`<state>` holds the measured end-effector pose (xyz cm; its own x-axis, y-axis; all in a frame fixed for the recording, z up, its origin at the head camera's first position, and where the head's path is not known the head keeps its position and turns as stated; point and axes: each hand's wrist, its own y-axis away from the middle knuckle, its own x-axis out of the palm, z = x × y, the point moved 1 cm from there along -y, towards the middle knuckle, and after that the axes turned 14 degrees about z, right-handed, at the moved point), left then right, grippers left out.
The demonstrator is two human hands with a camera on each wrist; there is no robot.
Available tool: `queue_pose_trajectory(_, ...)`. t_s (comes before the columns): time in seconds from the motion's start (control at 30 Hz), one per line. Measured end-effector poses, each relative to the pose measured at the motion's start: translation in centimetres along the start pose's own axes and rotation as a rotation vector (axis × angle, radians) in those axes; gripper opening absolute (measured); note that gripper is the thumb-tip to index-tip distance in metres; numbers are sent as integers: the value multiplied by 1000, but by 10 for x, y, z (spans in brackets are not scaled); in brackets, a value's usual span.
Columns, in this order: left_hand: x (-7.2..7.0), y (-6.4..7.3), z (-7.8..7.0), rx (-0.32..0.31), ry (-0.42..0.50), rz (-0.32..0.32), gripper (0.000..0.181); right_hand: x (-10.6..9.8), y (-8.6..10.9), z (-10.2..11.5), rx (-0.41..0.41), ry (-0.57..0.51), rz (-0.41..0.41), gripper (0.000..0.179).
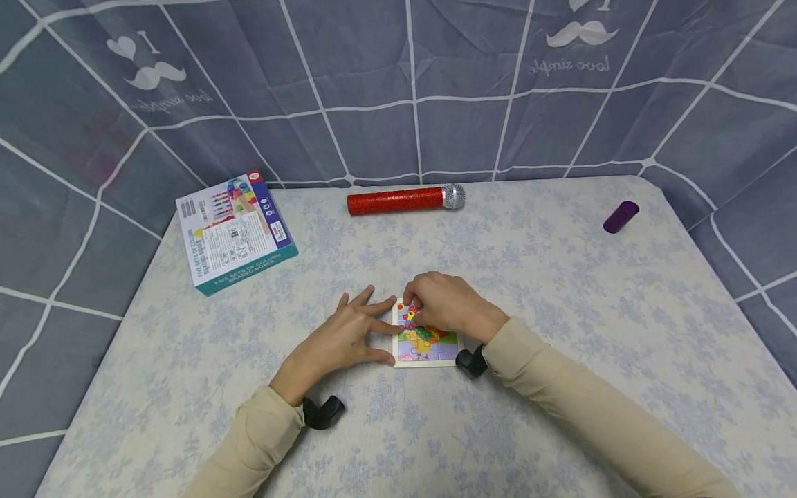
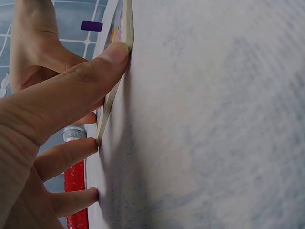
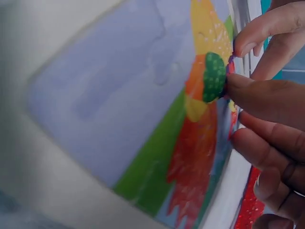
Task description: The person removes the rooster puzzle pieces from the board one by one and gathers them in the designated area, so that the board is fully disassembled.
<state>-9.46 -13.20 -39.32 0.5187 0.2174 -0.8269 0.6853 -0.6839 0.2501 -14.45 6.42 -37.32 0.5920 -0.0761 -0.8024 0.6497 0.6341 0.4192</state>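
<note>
A small jigsaw puzzle (image 1: 429,353) in a pale frame lies on the table, showing a colourful bird with a green wing (image 3: 214,76). My left hand (image 1: 349,332) has its fingers spread along the puzzle's left side; its thumb (image 2: 116,53) presses the frame's edge near the lower left corner. My right hand (image 1: 451,304) reaches over the top right of the puzzle, fingers curled. Its thumb (image 3: 240,83) and fingertips pinch a puzzle piece (image 1: 411,313) around the bird's head, partly hidden by the fingers.
A red glittery microphone (image 1: 398,200) with a silver head lies at the table's back. To the left is a beaded-toy box (image 1: 236,232). A purple cylinder (image 1: 620,216) lies at the far right. Grey-blue checked cloth (image 1: 373,69) hangs behind the floral-covered table (image 1: 436,443).
</note>
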Motion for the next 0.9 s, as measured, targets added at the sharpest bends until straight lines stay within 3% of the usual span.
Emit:
queue_pose_trajectory(0.13,-1,-1,0,4,5,1,50,-2,0,3,20,72,0,25)
queue_pose_trajectory(0.57,0,0,0,37,32,-3,47,-5,-1,10,30,119,25,23)
queue_pose_trajectory(0.9,-1,-1,1,18,2,22,44,-9,-9,1,21,-7,83,22)
